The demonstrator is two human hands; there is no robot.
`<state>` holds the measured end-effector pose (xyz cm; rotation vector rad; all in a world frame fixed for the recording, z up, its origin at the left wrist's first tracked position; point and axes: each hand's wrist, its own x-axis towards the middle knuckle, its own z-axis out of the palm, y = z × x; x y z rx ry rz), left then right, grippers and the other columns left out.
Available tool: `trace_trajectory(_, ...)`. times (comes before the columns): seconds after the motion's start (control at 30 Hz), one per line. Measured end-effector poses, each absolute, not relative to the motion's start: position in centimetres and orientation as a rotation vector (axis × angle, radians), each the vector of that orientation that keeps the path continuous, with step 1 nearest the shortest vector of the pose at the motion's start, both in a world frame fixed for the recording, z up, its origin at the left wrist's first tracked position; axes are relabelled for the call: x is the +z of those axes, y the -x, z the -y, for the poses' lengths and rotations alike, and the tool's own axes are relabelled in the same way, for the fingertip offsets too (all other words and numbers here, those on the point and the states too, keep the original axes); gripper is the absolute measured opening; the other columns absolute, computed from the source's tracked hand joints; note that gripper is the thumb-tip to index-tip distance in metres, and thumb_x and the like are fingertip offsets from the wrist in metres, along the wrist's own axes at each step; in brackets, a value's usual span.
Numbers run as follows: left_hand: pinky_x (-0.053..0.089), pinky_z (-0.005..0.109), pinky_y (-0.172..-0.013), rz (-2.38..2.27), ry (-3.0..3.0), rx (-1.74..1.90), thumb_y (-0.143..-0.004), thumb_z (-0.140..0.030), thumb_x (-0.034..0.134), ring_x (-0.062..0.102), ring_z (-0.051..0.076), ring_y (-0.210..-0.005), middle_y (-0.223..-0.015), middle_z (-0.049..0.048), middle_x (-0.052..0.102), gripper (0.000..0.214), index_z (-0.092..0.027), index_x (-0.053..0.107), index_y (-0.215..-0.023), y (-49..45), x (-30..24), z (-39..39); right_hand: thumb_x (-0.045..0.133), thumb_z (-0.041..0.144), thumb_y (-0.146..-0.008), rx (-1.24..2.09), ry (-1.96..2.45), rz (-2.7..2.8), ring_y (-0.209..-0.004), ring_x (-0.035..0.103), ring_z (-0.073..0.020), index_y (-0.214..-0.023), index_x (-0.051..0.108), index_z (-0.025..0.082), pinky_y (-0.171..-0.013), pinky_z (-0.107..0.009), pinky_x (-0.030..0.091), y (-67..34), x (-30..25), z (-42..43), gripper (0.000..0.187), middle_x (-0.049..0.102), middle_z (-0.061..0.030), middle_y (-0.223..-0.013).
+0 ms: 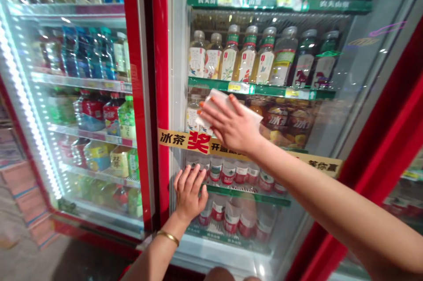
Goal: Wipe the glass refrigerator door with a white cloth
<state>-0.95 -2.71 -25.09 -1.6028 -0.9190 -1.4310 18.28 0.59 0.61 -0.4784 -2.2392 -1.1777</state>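
right hand lies flat over white tissue.

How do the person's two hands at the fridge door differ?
The right hand lies flat over a white wipe; the left hand holds nothing.
The right hand is higher, while the left hand is below the yellow strip.
The left wrist wears a gold bangle; the right wrist is bare.
Both have fingers extended.

Cloth: plain white
Right hand: orange fingernails
Bangle: gold
Banner strip: yellow, black characters, 1 large red character
Refrigerator door frame: red
Shelf-edge strip: green, white lettering
Stacked cartons: salmon pink, blue stripes
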Motion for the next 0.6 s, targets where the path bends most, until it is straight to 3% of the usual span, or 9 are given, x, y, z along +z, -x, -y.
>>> trace_trajectory(0.07, 0.039, 0.045, -0.133, 0.897, 1.566, -1.478, -0.103, -0.023, 0.057, 0.057, 0.024, -0.153, -0.141, 0.0118, 0.076, 0.053, -0.025, 0.06, -0.157, 1.6, -22.5, 2.9, 0.043, 0.035, -0.112, -1.089, 0.594, 1.985, -0.177, 0.012, -0.0316, -0.18, 0.023, 0.029, -0.143, -0.073, -0.002, -18.2, 4.1, -1.0, 0.071, 0.027, -0.0012, -0.186)
trace_trajectory(0.13, 0.041, 0.047, -0.131, 0.847, 1.488, -1.561, -0.104, -0.024, 0.056, 0.057, 0.026, -0.153, -0.148, 0.0151, 0.071, 0.057, -0.022, 0.054, -0.161, 2.4, -19.2, 2.7, 0.043, 0.033, -0.111, -1.049, 0.62, 1.881, -0.177, 0.009, -0.0342, -0.181, 0.02, 0.029, -0.141, -0.076, -0.006, -16.4, 5.1, -1.2, 0.074, 0.025, -0.0023, -0.187)
trace_trajectory(0.23, 0.039, 0.055, -0.133, 0.702, 1.394, -1.673, -0.108, -0.029, 0.05, 0.047, 0.031, -0.162, -0.168, 0.02, 0.054, 0.061, -0.02, 0.045, -0.168, 3.5, -14.1, 1.7, 0.045, 0.036, -0.111, -1.191, 0.439, 2.174, -0.175, 0.021, -0.029, -0.177, 0.033, 0.025, -0.145, -0.066, 0.003, -14.0, 1.6, -0.9, 0.068, 0.036, 0.0001, -0.183)
trace_trajectory(0.33, 0.027, 0.058, -0.141, 0.689, 1.425, -1.631, -0.111, -0.031, 0.045, 0.033, 0.031, -0.172, -0.181, 0.0176, 0.04, 0.065, -0.022, 0.036, -0.175, 4.3, -10.8, 0.4, 0.044, 0.039, -0.112, -1.334, 0.334, 2.414, -0.173, 0.027, -0.0221, -0.174, 0.041, 0.026, -0.148, -0.054, 0.012, -17.3, -1.3, -0.3, 0.063, 0.04, 0.0041, -0.181)
trace_trajectory(0.47, 0.01, 0.054, -0.146, 0.887, 1.546, -1.455, -0.11, -0.037, 0.054, 0.018, 0.029, -0.177, -0.186, 0.0116, 0.029, 0.078, -0.026, 0.023, -0.18, 4.7, -9.9, -1.2, 0.041, 0.037, -0.112, -1.189, 0.758, 1.869, -0.176, 0.015, -0.0302, -0.18, 0.014, 0.04, -0.145, -0.07, 0.0, -28.4, 4.5, -0.1, 0.074, 0.021, 0.0073, -0.186)
trace_trajectory(0.53, 0.009, 0.054, -0.146, 0.924, 1.541, -1.433, -0.108, -0.04, 0.057, 0.017, 0.029, -0.177, -0.187, 0.0104, 0.026, 0.082, -0.027, 0.02, -0.181, 4.7, -10.1, -1.5, 0.031, 0.04, -0.113, -1.091, 0.902, 1.501, -0.177, 0.008, -0.0333, -0.18, 0.003, 0.048, -0.143, -0.072, -0.007, -31.6, 8.3, -0.5, 0.072, 0.007, 0.0141, -0.185)
trace_trajectory(0.6, 0.01, 0.054, -0.146, 0.927, 1.528, -1.431, -0.108, -0.04, 0.058, 0.017, 0.029, -0.177, -0.187, 0.0101, 0.025, 0.083, -0.027, 0.02, -0.181, 4.7, -10.2, -1.5, 0.026, 0.04, -0.113, -1.068, 0.946, 1.329, -0.177, -0.001, -0.0333, -0.179, -0.008, 0.047, -0.142, -0.07, -0.012, -31.3, 9.2, -0.8, 0.074, -0.005, 0.0157, -0.183)
